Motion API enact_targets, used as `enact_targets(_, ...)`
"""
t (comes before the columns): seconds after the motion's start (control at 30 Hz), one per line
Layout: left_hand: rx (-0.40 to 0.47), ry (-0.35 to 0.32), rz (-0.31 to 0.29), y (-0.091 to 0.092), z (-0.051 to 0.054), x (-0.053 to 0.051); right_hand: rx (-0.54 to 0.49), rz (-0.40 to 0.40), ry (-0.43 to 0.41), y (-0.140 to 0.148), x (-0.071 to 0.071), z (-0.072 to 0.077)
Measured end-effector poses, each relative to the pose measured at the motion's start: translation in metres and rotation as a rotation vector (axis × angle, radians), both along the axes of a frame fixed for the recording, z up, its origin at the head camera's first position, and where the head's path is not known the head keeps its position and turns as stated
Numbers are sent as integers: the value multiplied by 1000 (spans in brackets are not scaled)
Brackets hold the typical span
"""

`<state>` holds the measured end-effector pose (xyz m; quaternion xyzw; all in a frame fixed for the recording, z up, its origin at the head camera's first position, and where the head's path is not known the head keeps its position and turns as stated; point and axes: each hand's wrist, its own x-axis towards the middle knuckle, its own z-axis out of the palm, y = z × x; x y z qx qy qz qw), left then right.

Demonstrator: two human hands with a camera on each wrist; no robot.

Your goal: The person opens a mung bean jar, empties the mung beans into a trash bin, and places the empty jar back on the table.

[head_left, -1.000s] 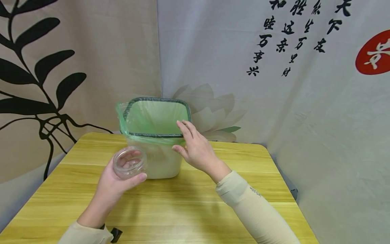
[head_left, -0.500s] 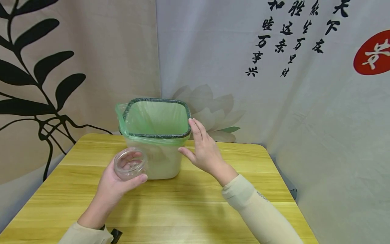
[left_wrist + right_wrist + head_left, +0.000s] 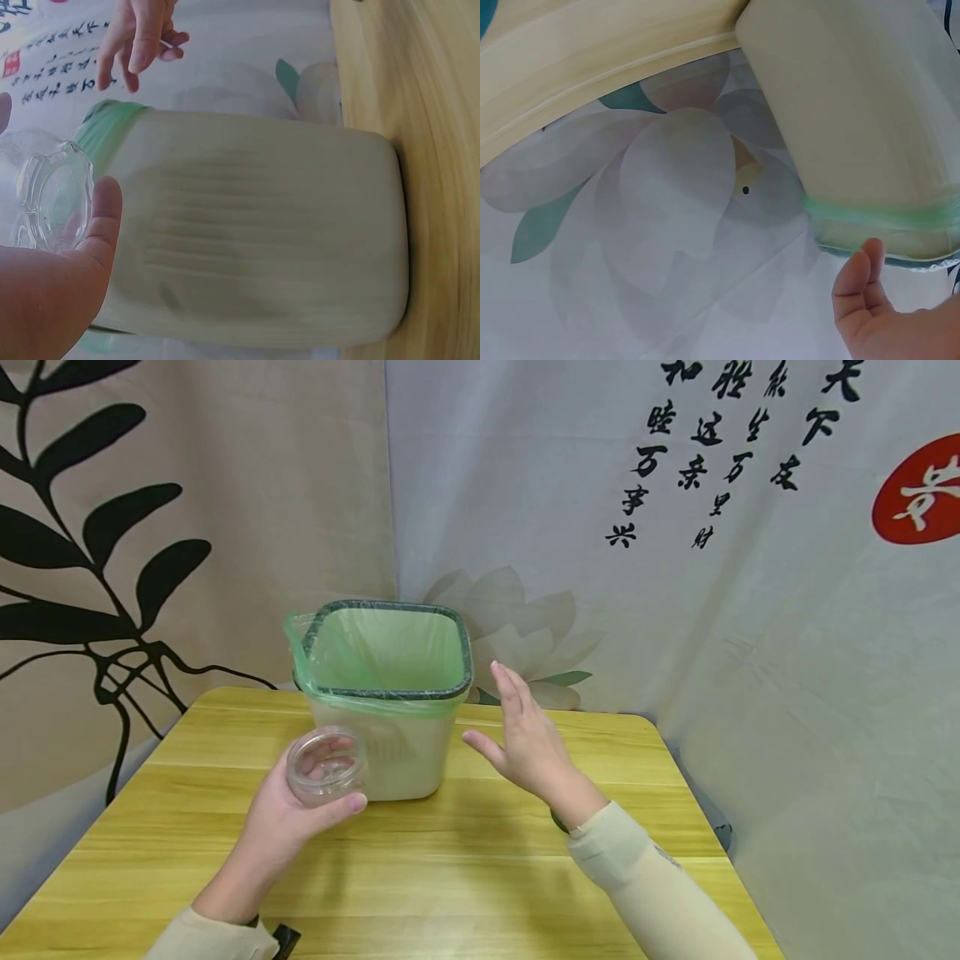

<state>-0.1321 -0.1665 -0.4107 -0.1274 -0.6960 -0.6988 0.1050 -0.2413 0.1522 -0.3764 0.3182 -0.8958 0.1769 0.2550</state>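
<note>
My left hand (image 3: pixel 288 814) grips a clear jar (image 3: pixel 326 766) with a round open mouth, in front of a trash bin. In the left wrist view the jar (image 3: pixel 56 195) shows its wavy glass-like base beside the thumb. The pale trash bin (image 3: pixel 390 756) stands upright on the table, lined with a green plastic bag (image 3: pixel 390 652) folded over its dark rim. To the right of the bin my right hand (image 3: pixel 536 752) hangs in the air, fingers straight and thumb spread, holding nothing. A small gap separates it from the bin's side.
The wooden table (image 3: pixel 420 877) carries the bin near its back edge. Behind it hangs a pale curtain (image 3: pixel 517 510) with dark writing and a flower print. A dark leafy plant print (image 3: pixel 112 527) covers the left cloth.
My right hand has moved right and slightly down, from over the bin's rim to beside it. The left hand with the jar has barely shifted.
</note>
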Motion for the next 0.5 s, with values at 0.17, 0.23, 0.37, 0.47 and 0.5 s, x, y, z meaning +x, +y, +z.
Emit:
enact_targets(0.17,6,6,-11,0,-3,-1,-18,-46,-81,15,4,-4)
enact_targets(0.23,1,4,-13,0,-4,-1,-23,-66,-102,21,6,-5)
enact_targets(0.37,-19,-1,-11,0,-4,0,-39,-92,-117,33,11,-8)
enact_targets(0.47,-26,-4,-16,0,-4,0,-47,-110,-131,40,16,-9)
enact_targets(0.5,-27,-2,-19,1,-4,0,-49,-114,-135,42,18,-10)
